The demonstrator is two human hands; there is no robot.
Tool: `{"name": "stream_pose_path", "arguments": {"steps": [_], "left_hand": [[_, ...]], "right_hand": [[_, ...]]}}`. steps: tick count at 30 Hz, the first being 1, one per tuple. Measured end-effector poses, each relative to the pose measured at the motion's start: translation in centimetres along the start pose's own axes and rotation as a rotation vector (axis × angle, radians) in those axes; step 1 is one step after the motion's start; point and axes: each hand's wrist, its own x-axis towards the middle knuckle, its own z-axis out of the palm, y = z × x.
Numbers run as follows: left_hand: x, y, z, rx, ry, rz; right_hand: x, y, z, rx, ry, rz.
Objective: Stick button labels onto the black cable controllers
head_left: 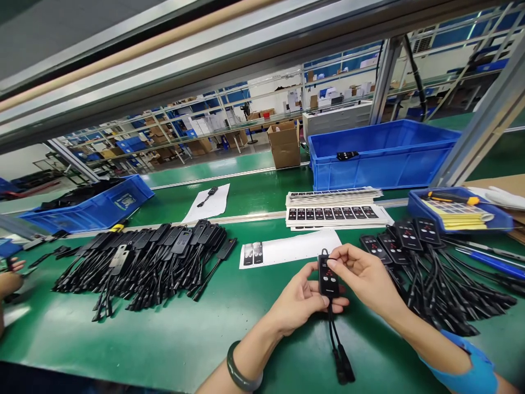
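My left hand [297, 301] grips a small black controller [328, 276] with buttons, just above the green table [164, 339]. Its two black cables with plugs [342, 364] hang down toward me. My right hand [361, 273] pinches the controller's upper part, fingers closed on its face. A white backing sheet [291, 249] with two black stickers lies just beyond my hands. A dark bracelet [240, 375] circles my left wrist, and a blue sleeve [467, 366] covers my right forearm.
A pile of black cabled controllers [143, 260] lies at left, another with labelled faces [430, 268] at right. Stacked sticker sheets [336, 210], a big blue bin [381, 156], a small blue tray [459, 210] and another person's hand [10, 279] at the left edge.
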Motion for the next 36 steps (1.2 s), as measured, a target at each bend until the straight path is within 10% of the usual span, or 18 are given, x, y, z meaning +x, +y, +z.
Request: {"name": "stream_pose_path", "arguments": {"steps": [36], "left_hand": [[0.24,-0.19,-0.13,0.002,0.032,-0.003]], "right_hand": [[0.30,0.44,-0.40,-0.439,0.076,-0.056]]}}
